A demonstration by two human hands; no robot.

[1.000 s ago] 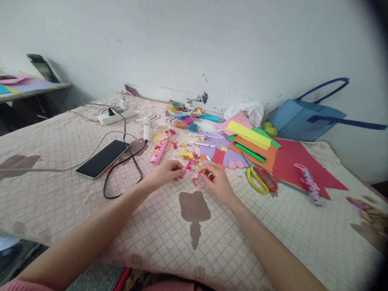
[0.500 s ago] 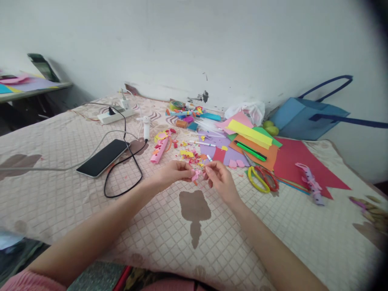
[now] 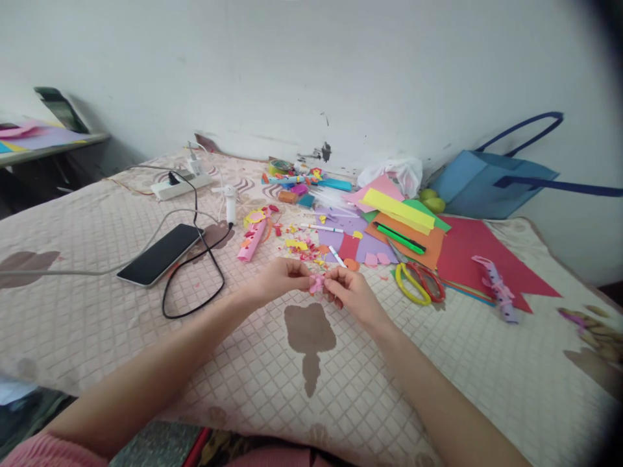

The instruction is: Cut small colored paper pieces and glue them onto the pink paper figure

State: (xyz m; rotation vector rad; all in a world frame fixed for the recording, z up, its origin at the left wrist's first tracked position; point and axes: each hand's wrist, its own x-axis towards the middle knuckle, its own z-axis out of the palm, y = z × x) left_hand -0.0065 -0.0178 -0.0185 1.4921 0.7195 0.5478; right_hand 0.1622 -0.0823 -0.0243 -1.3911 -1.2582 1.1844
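Observation:
Between my two hands is a small pink paper flower point(image 3: 317, 283), its petals partly covered by fingers. My left hand point(image 3: 288, 279) pinches its left side between thumb and fingers. From the right, my right hand point(image 3: 351, 290) closes thumb and fingertips on the other edge. Just behind the hands lie small paper scraps point(image 3: 311, 251) in red, yellow and pink, and a white pen point(image 3: 337, 256). A pink paper roll point(image 3: 252, 241) with stuck-on shapes is to the left. Scissors point(image 3: 413, 284) with yellow and red handles rest to the right.
A tablet point(image 3: 161, 254) with a looping black cable point(image 3: 220, 258) lies at left, near a power strip point(image 3: 179, 187). Coloured paper sheets point(image 3: 491, 259) spread on the right, with a decorated purple roll point(image 3: 499, 288). A blue bag point(image 3: 494, 185) stands against the wall.
My right hand has come in closer to the left, and its fingertips are now on the pink paper flower. The whole view has shifted slightly.

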